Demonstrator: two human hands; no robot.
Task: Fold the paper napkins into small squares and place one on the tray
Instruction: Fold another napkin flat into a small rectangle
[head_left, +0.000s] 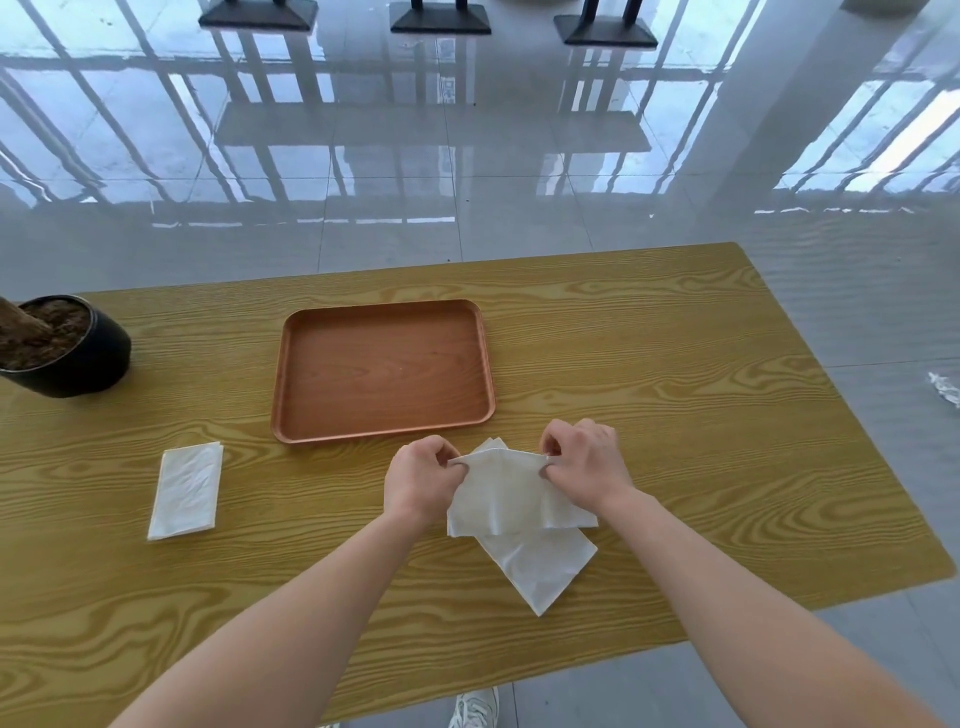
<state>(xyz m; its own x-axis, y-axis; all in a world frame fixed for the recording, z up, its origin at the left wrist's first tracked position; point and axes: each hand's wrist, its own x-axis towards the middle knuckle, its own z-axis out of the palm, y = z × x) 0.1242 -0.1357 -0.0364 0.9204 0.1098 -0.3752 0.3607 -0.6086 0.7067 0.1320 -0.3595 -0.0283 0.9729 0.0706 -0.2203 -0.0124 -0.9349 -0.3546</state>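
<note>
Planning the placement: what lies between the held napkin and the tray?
Head view: only a bare strip of table separates the held napkin from the tray.

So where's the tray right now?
The tray sits bare on the wooden table, just beyond both hands, with the plant pot to its left.

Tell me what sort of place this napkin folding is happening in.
Probably a café or canteen-style dining hall, though that is a guess. A wood-grain table carries a serving tray and a potted plant, and black pedestal table bases stand on the glossy tiled floor beyond.
</note>
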